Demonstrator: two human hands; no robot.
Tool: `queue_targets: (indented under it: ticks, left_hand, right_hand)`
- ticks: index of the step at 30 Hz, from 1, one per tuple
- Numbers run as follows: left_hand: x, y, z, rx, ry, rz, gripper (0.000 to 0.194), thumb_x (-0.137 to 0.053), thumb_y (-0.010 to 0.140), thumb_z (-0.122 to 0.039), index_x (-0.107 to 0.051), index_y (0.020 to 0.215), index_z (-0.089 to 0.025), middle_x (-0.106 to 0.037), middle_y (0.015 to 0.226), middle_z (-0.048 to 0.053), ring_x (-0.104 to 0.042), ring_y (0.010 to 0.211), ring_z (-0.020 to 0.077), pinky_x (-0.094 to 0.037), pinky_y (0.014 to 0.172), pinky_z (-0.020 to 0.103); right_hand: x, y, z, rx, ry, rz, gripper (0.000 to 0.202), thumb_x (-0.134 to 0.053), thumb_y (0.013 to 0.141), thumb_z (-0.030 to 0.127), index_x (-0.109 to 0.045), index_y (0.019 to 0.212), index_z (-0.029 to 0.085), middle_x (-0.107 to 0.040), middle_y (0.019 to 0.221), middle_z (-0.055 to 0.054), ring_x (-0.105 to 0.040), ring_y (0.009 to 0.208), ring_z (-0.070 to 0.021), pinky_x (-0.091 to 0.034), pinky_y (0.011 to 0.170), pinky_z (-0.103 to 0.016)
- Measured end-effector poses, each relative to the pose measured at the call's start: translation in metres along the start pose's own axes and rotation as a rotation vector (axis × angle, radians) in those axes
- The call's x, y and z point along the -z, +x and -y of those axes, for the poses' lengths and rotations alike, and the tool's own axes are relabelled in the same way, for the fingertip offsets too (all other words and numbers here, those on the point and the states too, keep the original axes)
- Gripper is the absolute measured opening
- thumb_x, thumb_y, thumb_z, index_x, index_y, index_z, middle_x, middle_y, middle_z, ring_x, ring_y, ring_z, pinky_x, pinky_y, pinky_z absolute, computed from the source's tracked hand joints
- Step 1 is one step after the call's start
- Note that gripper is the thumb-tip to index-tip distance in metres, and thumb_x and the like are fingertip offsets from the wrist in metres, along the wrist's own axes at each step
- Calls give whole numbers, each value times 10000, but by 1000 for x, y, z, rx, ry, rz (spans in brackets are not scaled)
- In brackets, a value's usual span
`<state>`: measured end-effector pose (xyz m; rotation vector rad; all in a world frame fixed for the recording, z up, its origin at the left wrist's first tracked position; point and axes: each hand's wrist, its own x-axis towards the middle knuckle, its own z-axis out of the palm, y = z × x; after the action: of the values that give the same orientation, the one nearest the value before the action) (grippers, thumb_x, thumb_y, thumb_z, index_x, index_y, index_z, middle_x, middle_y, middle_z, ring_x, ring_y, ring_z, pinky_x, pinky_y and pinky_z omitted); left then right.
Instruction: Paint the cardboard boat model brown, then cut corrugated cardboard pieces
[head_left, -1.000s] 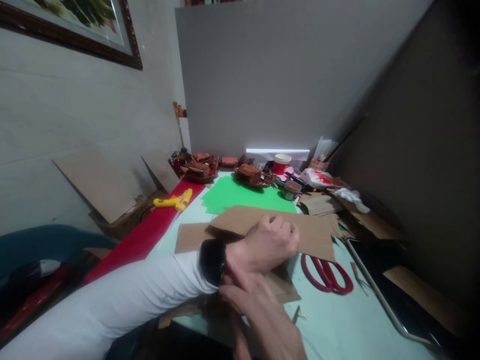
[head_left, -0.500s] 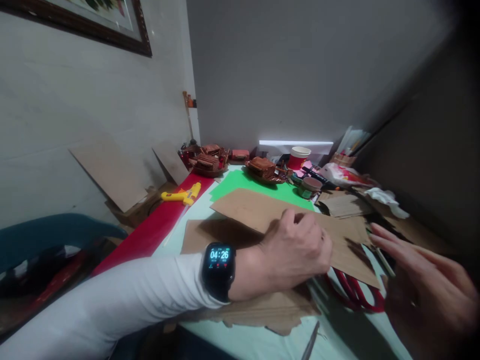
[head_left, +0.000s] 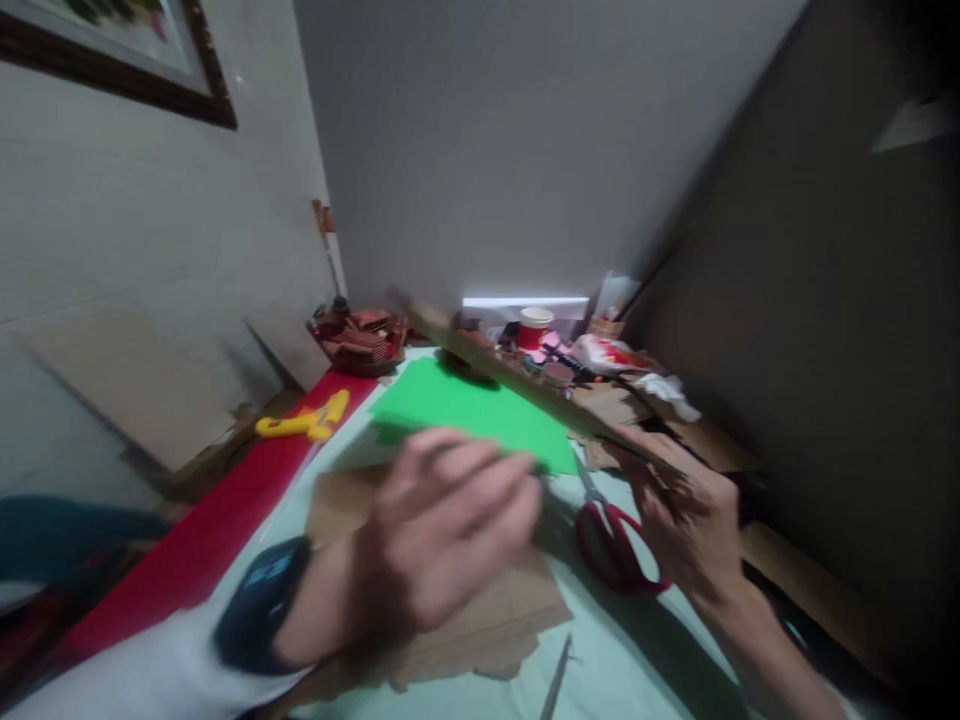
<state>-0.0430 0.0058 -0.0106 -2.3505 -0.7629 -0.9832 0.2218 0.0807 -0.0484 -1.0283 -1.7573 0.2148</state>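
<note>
My right hand (head_left: 694, 515) grips the near end of a brown piece of cardboard (head_left: 536, 395). The piece is lifted off the table and seen almost edge-on, slanting up toward the far left. My left hand (head_left: 457, 530), its wrist wearing a dark watch (head_left: 262, 605), hovers over flat cardboard (head_left: 517, 605). Its fingers look loosely curled, but motion smears them, and I see nothing in them. Between the hands lie red-handled scissors (head_left: 600, 550), blades pointing away. A thin pointed metal tool (head_left: 557, 675) rests at the near edge.
A green sheet (head_left: 450, 400) lies mid-table. Left of it, a yellow glue gun (head_left: 307, 420) sits on a red strip (head_left: 202, 540). Brown model pieces (head_left: 360, 345), a red-and-white cup (head_left: 535, 328) and cardboard scraps (head_left: 611, 405) crowd the back and right.
The cardboard piece has passed from my left hand to my right and now stands nearly on edge. My left hand has come away from it, uncovering the scissors. The view has swung right.
</note>
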Motion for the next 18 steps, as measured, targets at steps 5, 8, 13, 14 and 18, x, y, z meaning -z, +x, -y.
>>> queue_targets:
  ticks: [5, 8, 13, 14, 18]
  left_hand:
    - [-1, -17, 16, 988, -658, -34, 252, -638, 887, -322, -697, 1109, -217, -724, 1122, 96, -647, 1037, 261, -495, 880, 379]
    - [-15, -4, 16, 1388, -1301, 7, 468, -687, 836, -443, -628, 1237, -209, -676, 1252, 116, -652, 1089, 283, -540, 842, 354]
    - [-20, 11, 12, 1538, -1504, -237, 388, -791, 719, -209, -669, 1076, -119, -747, 1075, 124, -705, 995, 282, -590, 807, 320]
    - [-15, 9, 14, 1562, -1468, -281, 386, -785, 717, -174, -670, 1082, -121, -754, 1059, 111, -710, 990, 274, -595, 811, 313]
    - [18, -14, 23, 1795, -1331, -381, 393, -696, 778, -102, -664, 1166, -150, -779, 979, 67, -744, 873, 229, -618, 725, 283]
  right_hand:
    - [-8, -3, 20, -266, 188, 36, 489, -538, 953, 481, -758, 675, 144, -732, 621, -76, -705, 590, -206, -544, 599, -282]
    - [-14, -10, 39, -358, 314, 196, 590, -482, 972, 529, -722, 608, 130, -687, 518, -73, -663, 484, -175, -522, 529, -247]
    - [-8, -23, 54, -337, 415, 554, 453, -521, 945, 507, -743, 800, 140, -758, 752, -77, -717, 672, -188, -551, 621, -260]
    - [-5, -23, 52, -316, 393, 599, 392, -560, 924, 492, -747, 904, 149, -766, 852, -80, -723, 758, -205, -557, 672, -279]
    - [-4, -13, 35, -232, 167, 682, 422, -608, 899, 392, -644, 1249, 160, -688, 1195, -146, -655, 1040, -300, -500, 887, -432]
